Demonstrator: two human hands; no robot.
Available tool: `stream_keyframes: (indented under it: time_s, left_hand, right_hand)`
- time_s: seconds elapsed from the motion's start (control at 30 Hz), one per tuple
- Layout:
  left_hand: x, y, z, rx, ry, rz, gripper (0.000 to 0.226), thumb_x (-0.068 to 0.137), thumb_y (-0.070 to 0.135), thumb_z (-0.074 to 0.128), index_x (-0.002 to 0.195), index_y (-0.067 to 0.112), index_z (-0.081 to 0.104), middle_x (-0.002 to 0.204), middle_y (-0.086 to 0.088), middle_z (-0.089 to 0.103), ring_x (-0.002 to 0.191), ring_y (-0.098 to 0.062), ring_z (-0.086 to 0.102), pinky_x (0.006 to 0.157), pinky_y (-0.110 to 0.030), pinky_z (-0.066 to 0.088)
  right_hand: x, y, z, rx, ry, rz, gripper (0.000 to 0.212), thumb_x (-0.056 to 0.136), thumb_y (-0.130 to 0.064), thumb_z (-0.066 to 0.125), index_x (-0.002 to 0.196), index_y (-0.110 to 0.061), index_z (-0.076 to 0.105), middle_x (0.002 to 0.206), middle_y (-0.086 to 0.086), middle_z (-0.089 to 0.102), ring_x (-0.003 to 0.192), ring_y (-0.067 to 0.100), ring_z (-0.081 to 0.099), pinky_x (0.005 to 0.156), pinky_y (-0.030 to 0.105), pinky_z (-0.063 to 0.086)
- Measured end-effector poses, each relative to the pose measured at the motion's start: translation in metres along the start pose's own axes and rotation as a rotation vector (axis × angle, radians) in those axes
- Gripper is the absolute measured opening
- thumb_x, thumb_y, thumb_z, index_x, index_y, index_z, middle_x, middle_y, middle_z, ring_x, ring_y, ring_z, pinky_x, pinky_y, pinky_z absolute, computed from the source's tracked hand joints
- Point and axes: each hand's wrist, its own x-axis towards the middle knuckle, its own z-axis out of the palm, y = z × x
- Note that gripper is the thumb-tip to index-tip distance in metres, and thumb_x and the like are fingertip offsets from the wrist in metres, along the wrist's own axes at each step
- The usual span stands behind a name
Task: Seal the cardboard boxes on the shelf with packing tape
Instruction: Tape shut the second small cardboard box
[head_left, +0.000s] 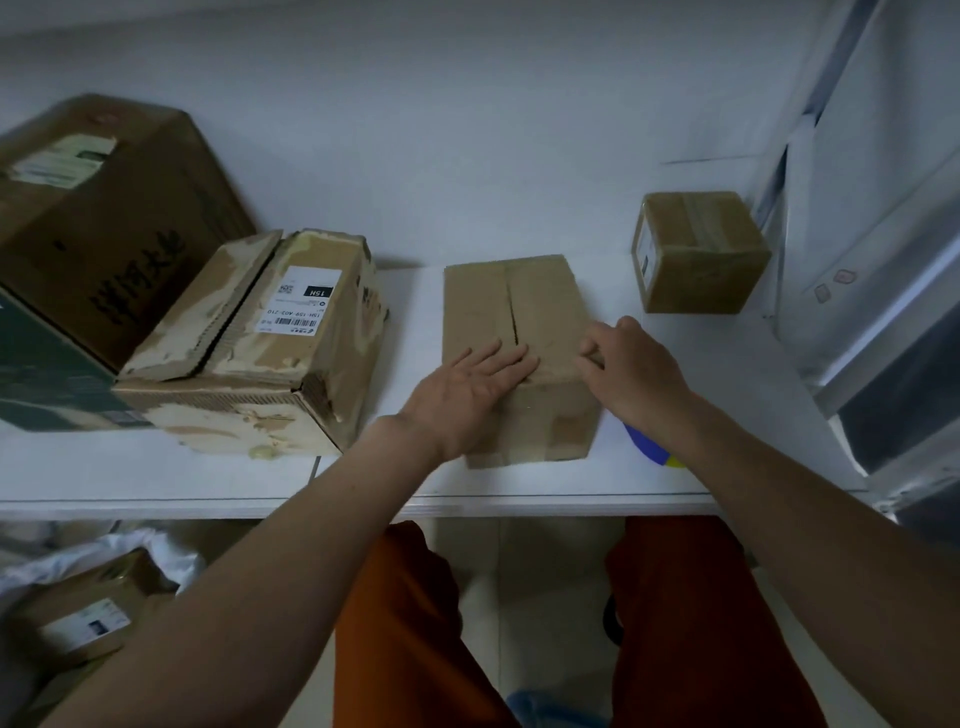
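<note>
A plain brown cardboard box (511, 306) stands in the middle of the white shelf (545, 486), its two top flaps meeting at a dark centre seam. My left hand (467, 387) lies flat on the near end of the top, fingers straight and spread over the seam. My right hand (631, 369) is at the box's right top edge with its fingers curled onto the flap's corner. A blue and yellow object (652, 449), perhaps the tape roll, peeks out under my right forearm.
A worn box with a white label (270, 338) sits left of the middle box, with a large brown box (109, 218) and a dark green box (47, 374) behind it. A small taped box (698, 252) stands at the back right. Another box (83, 608) lies below the shelf.
</note>
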Motion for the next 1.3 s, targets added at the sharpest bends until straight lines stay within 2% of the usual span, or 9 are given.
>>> stream_keyframes:
  time_s: [0.2, 0.33, 0.43, 0.57, 0.77, 0.93, 1.07, 1.2, 1.3]
  left_hand:
    - [0.007, 0.022, 0.004, -0.141, 0.231, -0.09, 0.063, 0.092, 0.039, 0.058, 0.147, 0.019, 0.033, 0.158, 0.0, 0.026, 0.146, -0.017, 0.018, 0.117, -0.027, 0.012]
    - [0.029, 0.043, 0.014, -0.107, 0.22, -0.063, 0.066, 0.096, 0.051, 0.044, 0.152, 0.022, 0.022, 0.161, 0.0, 0.016, 0.148, -0.017, 0.011, 0.12, -0.03, 0.005]
    - [0.034, 0.053, 0.031, -0.061, 0.276, -0.138, 0.056, 0.1, 0.043, 0.038, 0.151, 0.022, 0.029, 0.159, -0.003, 0.023, 0.147, -0.021, 0.018, 0.119, -0.032, 0.008]
    - [0.039, 0.068, 0.04, -0.058, 0.377, -0.197, 0.061, 0.094, 0.046, 0.019, 0.143, 0.02, 0.044, 0.151, -0.007, 0.04, 0.141, -0.027, 0.033, 0.115, -0.037, 0.024]
    - [0.04, 0.075, 0.044, 0.042, 0.262, -0.246, 0.052, 0.103, 0.044, 0.017, 0.153, 0.034, 0.007, 0.162, -0.004, 0.008, 0.149, -0.024, 0.005, 0.119, -0.037, 0.008]
    - [0.039, 0.076, 0.047, 0.107, 0.283, -0.26, 0.055, 0.1, 0.045, 0.021, 0.153, 0.031, 0.013, 0.159, -0.009, 0.021, 0.147, -0.029, 0.017, 0.118, -0.041, 0.015]
    - [0.034, 0.077, 0.043, 0.115, 0.27, -0.238, 0.066, 0.098, 0.053, 0.033, 0.154, 0.026, 0.011, 0.16, -0.007, 0.017, 0.147, -0.03, 0.013, 0.119, -0.042, 0.009]
    - [0.034, 0.078, 0.028, -0.136, 0.226, -0.248, 0.073, 0.093, 0.063, 0.036, 0.153, 0.029, 0.012, 0.162, 0.0, 0.01, 0.148, -0.022, 0.004, 0.119, -0.039, 0.002]
    - [0.035, 0.078, -0.003, -0.648, 0.262, -0.297, 0.08, 0.091, 0.05, 0.057, 0.153, 0.021, 0.016, 0.16, 0.001, 0.016, 0.146, -0.016, 0.014, 0.116, -0.029, 0.013]
  right_hand:
    - [-0.004, 0.004, 0.003, 0.14, 0.019, -0.044, 0.014, 0.093, -0.018, 0.054, 0.081, -0.012, 0.055, 0.082, 0.004, 0.053, 0.072, 0.017, 0.052, 0.06, 0.023, 0.038]
    - [-0.007, 0.024, 0.009, 0.189, 0.16, 0.113, 0.027, 0.097, -0.023, 0.045, 0.073, -0.013, 0.046, 0.065, -0.002, 0.044, 0.058, 0.012, 0.043, 0.052, 0.022, 0.029]
    - [-0.012, 0.059, 0.03, -0.074, -0.064, 0.246, 0.035, 0.097, -0.028, 0.045, 0.066, -0.014, 0.04, 0.063, 0.001, 0.04, 0.063, 0.019, 0.051, 0.049, 0.026, 0.026]
    - [-0.018, 0.084, 0.059, -0.088, -0.186, 0.368, 0.032, 0.089, -0.034, 0.06, 0.102, -0.004, 0.056, 0.077, 0.006, 0.057, 0.071, 0.023, 0.057, 0.054, 0.027, 0.037]
    - [-0.016, 0.081, 0.074, -0.078, -0.191, 0.554, 0.071, 0.089, -0.041, 0.061, 0.135, 0.0, 0.025, 0.103, 0.016, 0.063, 0.091, 0.031, 0.064, 0.062, 0.031, 0.04]
    - [-0.016, 0.097, 0.076, -0.143, -0.254, 0.481, 0.03, 0.092, -0.03, 0.057, 0.103, -0.003, 0.06, 0.092, 0.011, 0.065, 0.091, 0.031, 0.064, 0.065, 0.03, 0.04]
    - [-0.016, 0.111, 0.066, 0.029, -0.266, 0.486, 0.026, 0.095, -0.028, 0.053, 0.077, -0.011, 0.045, 0.072, 0.004, 0.049, 0.079, 0.027, 0.053, 0.067, 0.032, 0.039]
    - [-0.024, 0.113, 0.039, 0.362, -0.145, 0.346, 0.027, 0.094, -0.017, 0.056, 0.071, -0.014, 0.042, 0.066, 0.003, 0.044, 0.067, 0.024, 0.048, 0.061, 0.03, 0.036]
    - [-0.031, 0.11, 0.004, 0.443, -0.115, 0.174, 0.016, 0.092, -0.011, 0.058, 0.079, -0.003, 0.053, 0.071, 0.017, 0.052, 0.067, 0.031, 0.05, 0.059, 0.031, 0.033]
